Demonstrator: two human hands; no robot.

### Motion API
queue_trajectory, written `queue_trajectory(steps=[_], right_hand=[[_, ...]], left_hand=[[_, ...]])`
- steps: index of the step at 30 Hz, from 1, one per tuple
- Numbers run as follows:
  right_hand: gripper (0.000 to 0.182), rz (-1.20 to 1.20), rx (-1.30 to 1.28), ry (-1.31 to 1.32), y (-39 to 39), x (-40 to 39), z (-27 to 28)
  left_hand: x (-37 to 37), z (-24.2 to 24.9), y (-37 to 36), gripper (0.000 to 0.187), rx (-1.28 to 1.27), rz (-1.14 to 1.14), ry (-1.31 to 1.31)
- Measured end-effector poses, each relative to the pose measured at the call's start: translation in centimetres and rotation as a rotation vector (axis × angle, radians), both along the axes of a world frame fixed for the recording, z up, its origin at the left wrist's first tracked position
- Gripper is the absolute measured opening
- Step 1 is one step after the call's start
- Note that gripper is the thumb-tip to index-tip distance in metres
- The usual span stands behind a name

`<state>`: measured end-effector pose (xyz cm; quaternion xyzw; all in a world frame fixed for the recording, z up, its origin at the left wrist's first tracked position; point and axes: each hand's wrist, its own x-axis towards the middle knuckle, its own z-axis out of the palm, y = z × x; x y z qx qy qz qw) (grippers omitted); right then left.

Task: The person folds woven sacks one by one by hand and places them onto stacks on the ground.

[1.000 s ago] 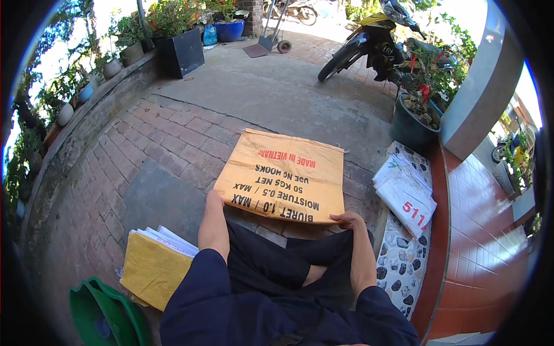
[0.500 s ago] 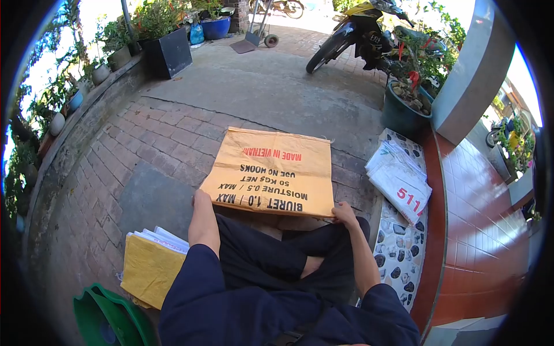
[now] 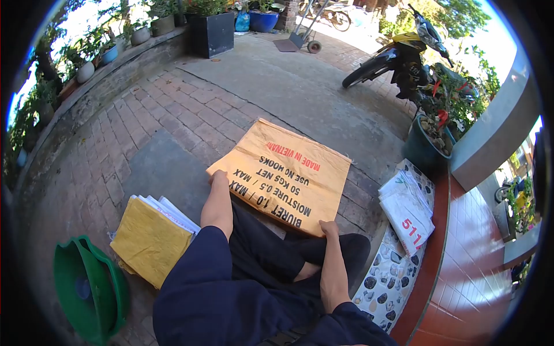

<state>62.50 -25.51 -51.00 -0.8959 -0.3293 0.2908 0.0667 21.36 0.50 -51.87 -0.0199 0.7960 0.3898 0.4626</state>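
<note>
An orange woven sack [image 3: 283, 167] with black and red print lies folded in front of my crossed legs, its lettering upside down to me. My left hand [image 3: 219, 177] grips its near left edge. At the near right corner, my right hand [image 3: 329, 228] has its thumb on top and the fingers underneath. Left of my legs sits a pile of folded sacks [image 3: 151, 239], yellow on top with white layers showing. To my right, folded white sacks [image 3: 405, 210] marked with red numerals rest on the pebbled strip.
A green plastic container [image 3: 86, 288] stands at the lower left. Brick paving [image 3: 109, 155] surrounds me. A raised red-tiled step [image 3: 461, 277] borders the right, with a potted plant [image 3: 427, 141] and a pillar [image 3: 496, 121]. Further off are a motorbike [image 3: 404, 63] and a hand truck [image 3: 303, 40].
The orange sack has turned clockwise in view, its right side now nearer me. Both hands keep their hold on it. The whole view has shifted and tilted with my head.
</note>
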Motion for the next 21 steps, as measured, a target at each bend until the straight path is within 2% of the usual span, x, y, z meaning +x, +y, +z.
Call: queue_trajectory(steps=[2,3,5,6,7,9,10,12,13,15,17,19,21], right_hand=[[0.057,0.181,-0.071,-0.065,0.1,0.2,-1.3],[0.057,0.183,-0.088,-0.084,-0.3,-1.1,0.6],[0.059,0.184,-0.129,-0.37,-0.6,-4.1,1.0],[0.063,0.357,-0.253,-0.308,-0.3,-4.4,0.9],[0.063,0.366,-0.251,-0.306,-0.4,-4.9,0.7],[0.068,0.088,-0.131,-0.385,-1.6,-5.9,1.4],[0.067,0.106,-0.148,-0.343,-1.5,-5.7,2.7],[0.065,-0.019,-0.169,-0.179,-0.8,-4.6,3.7],[0.066,-0.03,-0.2,-0.123,-0.1,-3.5,3.0],[0.062,-0.214,-0.081,-0.122,0.9,-2.8,0.9],[0.05,-0.148,0.238,0.483,1.8,3.6,-9.7],[0.04,-0.412,0.44,1.14,-0.2,1.4,-2.7],[0.038,-0.497,0.55,1.299,-2.2,-0.2,4.1]], left_hand=[[-0.5,-0.1,0.4,0.056,0.079,0.05,-0.083],[-0.7,0.4,0.5,0.055,0.119,0.067,-0.127],[-0.9,1.1,0.5,0.053,0.189,0.096,-0.215],[-0.9,1.2,0.4,0.052,0.222,0.109,-0.253],[-0.9,1.2,0.2,0.051,0.255,0.119,-0.29],[-1.0,1.2,0.4,0.049,0.311,0.136,-0.345],[-0.9,1.0,0.4,0.048,0.337,0.149,-0.368],[-0.6,0.1,0.9,0.046,0.418,0.175,-0.41],[-0.8,-0.4,1.4,0.045,0.464,0.191,-0.427],[-1.0,-1.4,2.1,0.043,0.572,0.221,-0.421],[-1.4,-1.2,1.6,0.042,0.575,0.137,-0.21],[-1.2,4.3,-1.0,0.034,0.43,-0.087,0.243],[-0.8,9.9,-3.2,0.034,0.244,-0.346,0.617]])
